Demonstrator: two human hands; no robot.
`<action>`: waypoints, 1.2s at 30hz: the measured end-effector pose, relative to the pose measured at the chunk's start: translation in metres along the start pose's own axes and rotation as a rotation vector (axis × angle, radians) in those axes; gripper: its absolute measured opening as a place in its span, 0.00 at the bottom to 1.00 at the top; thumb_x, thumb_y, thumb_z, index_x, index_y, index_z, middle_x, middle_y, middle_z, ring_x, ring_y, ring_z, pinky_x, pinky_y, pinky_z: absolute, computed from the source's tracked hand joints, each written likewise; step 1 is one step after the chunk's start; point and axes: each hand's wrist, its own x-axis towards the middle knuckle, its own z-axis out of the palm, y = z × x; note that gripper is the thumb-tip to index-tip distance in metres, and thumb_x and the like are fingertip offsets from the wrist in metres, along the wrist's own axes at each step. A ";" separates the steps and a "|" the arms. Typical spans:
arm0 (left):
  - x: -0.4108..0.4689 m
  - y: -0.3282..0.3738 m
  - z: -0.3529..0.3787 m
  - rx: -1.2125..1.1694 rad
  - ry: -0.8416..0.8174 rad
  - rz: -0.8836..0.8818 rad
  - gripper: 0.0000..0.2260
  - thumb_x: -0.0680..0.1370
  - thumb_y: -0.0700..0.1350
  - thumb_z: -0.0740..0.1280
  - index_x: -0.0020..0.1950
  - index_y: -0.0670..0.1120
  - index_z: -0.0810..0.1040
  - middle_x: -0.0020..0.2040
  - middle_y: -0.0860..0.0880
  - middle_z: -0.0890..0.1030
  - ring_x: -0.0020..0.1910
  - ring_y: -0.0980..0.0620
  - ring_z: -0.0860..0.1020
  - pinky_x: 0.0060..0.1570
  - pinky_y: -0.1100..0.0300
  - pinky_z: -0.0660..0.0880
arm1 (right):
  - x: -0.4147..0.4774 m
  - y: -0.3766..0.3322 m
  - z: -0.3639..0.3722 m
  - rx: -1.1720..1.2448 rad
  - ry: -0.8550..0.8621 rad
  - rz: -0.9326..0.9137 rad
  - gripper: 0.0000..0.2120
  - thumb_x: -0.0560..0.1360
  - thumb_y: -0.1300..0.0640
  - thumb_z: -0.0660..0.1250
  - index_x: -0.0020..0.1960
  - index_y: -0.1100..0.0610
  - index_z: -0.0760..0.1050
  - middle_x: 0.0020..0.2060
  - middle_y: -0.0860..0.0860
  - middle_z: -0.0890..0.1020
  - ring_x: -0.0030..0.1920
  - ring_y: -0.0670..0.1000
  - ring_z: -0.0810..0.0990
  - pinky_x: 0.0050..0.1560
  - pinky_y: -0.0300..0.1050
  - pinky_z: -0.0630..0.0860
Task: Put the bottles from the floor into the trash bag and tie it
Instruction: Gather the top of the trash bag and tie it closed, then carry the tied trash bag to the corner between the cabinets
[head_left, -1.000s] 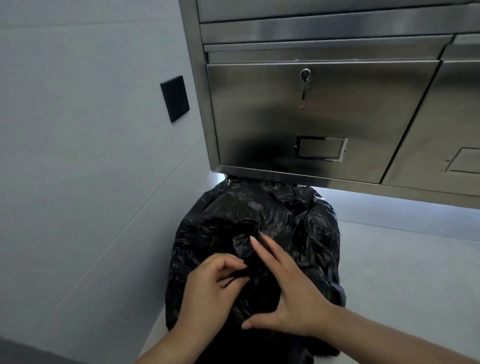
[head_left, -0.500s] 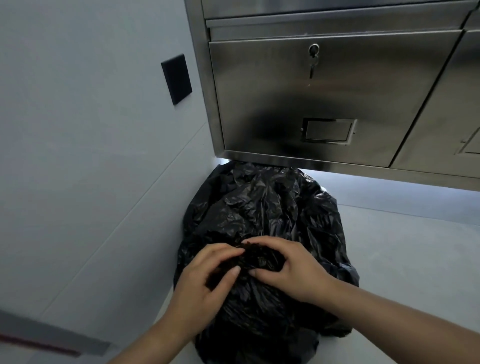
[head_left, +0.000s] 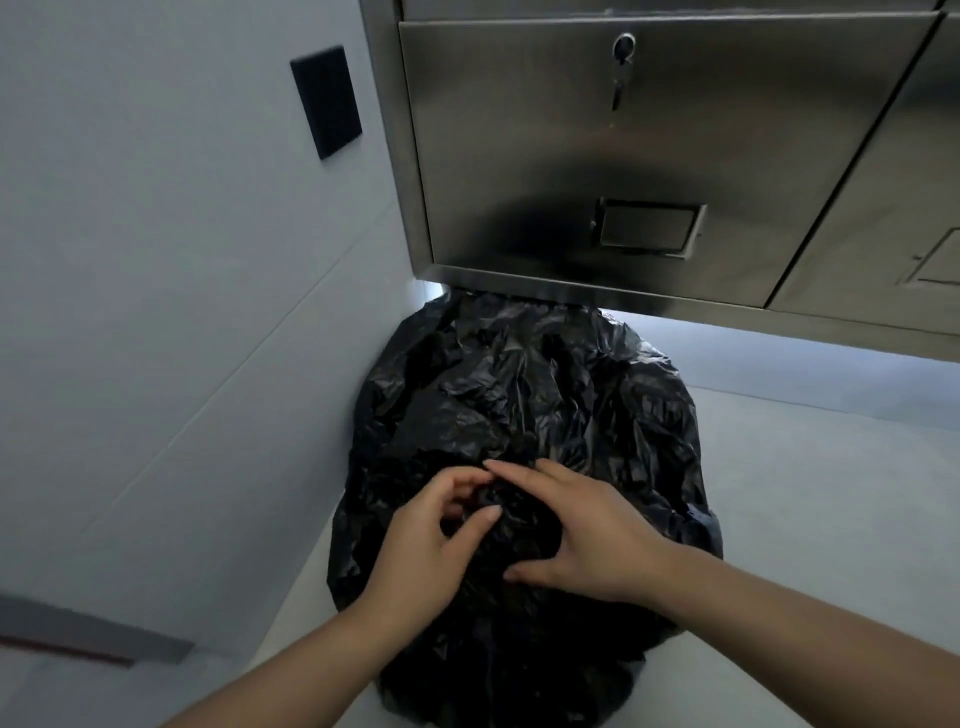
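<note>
Item: black crumpled plastic trash bag (head_left: 545, 395).
Location: pale floor (head_left: 805, 493), beside grey wall (head_left: 156, 260) at left, far end under brushed steel cabinet (head_left: 519, 156).
Hands: left hand (head_left: 421, 540) pinches gathered plastic on top of the bag; right hand (head_left: 587, 530) rests alongside, fingers extended.

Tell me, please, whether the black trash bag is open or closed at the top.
Closed: the trash bag shows no opening, and its top is bunched between the left hand and right hand. Cannot tell if knotted.
</note>
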 end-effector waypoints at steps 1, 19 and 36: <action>-0.003 -0.003 0.001 -0.074 0.025 -0.084 0.13 0.72 0.45 0.72 0.51 0.59 0.74 0.48 0.55 0.82 0.50 0.60 0.80 0.53 0.66 0.73 | 0.001 0.000 0.006 0.030 0.013 0.008 0.43 0.63 0.39 0.72 0.72 0.39 0.54 0.63 0.46 0.72 0.62 0.47 0.72 0.61 0.44 0.71; 0.007 0.147 -0.075 0.316 -0.214 0.034 0.18 0.79 0.58 0.52 0.68 0.59 0.67 0.65 0.57 0.70 0.67 0.59 0.66 0.67 0.55 0.65 | -0.020 -0.089 -0.129 0.740 0.236 0.394 0.22 0.63 0.61 0.76 0.48 0.40 0.74 0.46 0.32 0.80 0.48 0.34 0.79 0.47 0.23 0.69; 0.034 0.592 -0.219 0.228 -0.478 0.087 0.21 0.77 0.65 0.50 0.69 0.65 0.62 0.64 0.63 0.69 0.63 0.70 0.65 0.59 0.79 0.60 | -0.124 -0.331 -0.517 0.705 0.612 0.659 0.25 0.67 0.65 0.72 0.52 0.38 0.72 0.50 0.38 0.79 0.53 0.32 0.76 0.54 0.25 0.69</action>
